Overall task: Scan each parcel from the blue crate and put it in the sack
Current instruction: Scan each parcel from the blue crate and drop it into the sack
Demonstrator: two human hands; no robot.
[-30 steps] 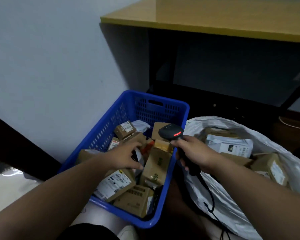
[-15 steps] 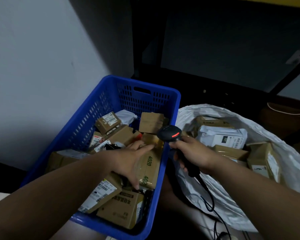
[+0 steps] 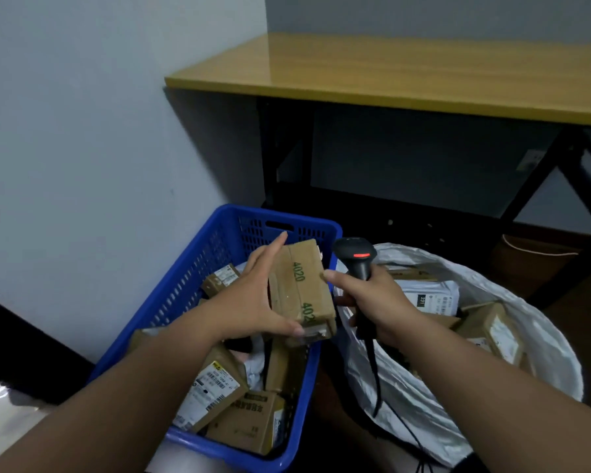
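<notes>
Progress: mid-batch, by the look of it. Crate [image 3: 198,285] is the landmark. Inside it, several boxes still lie in a loose pile, labels facing various ways; true count can't be told since some are buried. Sack [image 3: 492,387] sits just right of the crate and already holds at least four parcels, including a white mailer [image 3: 430,297].

Left hand [image 3: 253,302] grips one brown box [image 3: 302,288], marked 4020, lifted above the crate's right half. Right hand [image 3: 372,302] is clenched on the scanner [image 3: 355,257], red light showing, just right of the crate's rim; its thumb touches the box edge. No label visible on the box's upper face.

Judgement: this box is unscanned and probably needs turning before its label reads. Then it goes right, into the sack. Most of the crate is left.
</notes>
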